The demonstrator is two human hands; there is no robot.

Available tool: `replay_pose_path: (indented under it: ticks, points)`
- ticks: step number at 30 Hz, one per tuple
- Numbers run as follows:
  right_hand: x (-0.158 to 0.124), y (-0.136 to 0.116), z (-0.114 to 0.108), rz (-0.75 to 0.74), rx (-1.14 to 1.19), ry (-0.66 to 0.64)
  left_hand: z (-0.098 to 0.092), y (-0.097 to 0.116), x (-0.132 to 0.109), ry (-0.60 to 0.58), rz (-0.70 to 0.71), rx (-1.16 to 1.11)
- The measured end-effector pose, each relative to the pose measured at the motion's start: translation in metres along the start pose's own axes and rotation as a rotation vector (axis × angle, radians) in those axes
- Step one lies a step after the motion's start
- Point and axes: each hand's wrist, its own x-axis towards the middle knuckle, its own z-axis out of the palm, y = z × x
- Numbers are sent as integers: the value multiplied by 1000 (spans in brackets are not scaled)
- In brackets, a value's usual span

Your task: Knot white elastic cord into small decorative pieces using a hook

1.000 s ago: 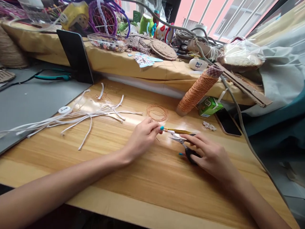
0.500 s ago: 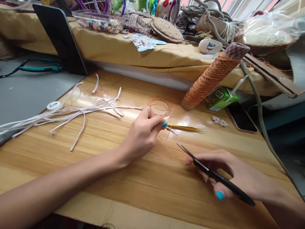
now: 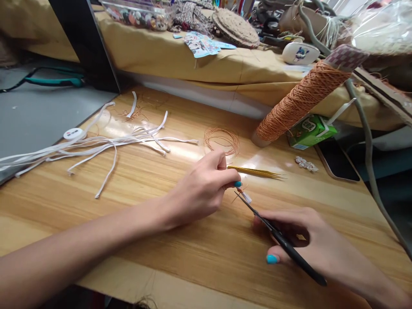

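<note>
My left hand (image 3: 209,182) pinches a short white cord (image 3: 247,198) with thin orange thread tied around it, and loose thread ends stick out by the knot. In my right hand (image 3: 299,236) is a pair of black scissors (image 3: 283,242), with its tips right beside the thread ends. Whether the blades touch the thread I cannot tell. Golden tweezers (image 3: 257,172) lie on the table just beyond my left fingers. Behind them rests a loose coil of orange thread (image 3: 221,140). Several white cords (image 3: 106,143) are spread out to the left.
A tube wound with orange thread (image 3: 305,101) leans at the back right. Near it are a green drink carton (image 3: 310,132), a phone (image 3: 337,161) and small clear beads (image 3: 305,164). A dark tablet (image 3: 83,43) stands at the back left. A cloth-covered ledge (image 3: 161,60) crosses the back.
The scissors have come in to the left, up to the tied thread. My left hand has shifted right and slightly nearer with the cord. The view has tilted down a little.
</note>
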Motion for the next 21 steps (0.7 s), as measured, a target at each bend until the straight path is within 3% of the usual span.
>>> replay_pose_path:
  ticks: [5,11,17,21]
  points:
    - [1,6,3,-45,-69,40,1,0,0,-9,26,15]
    - [2,3,5,-48,-127,-1,2,-2,-2,-16,-9,28]
    - [1,6,-2,12,-75,-86,2,-3,-2,-35,-83,51]
    - [-1,7,-12,125,-35,-27,2,-3,-1,-24,-93,47]
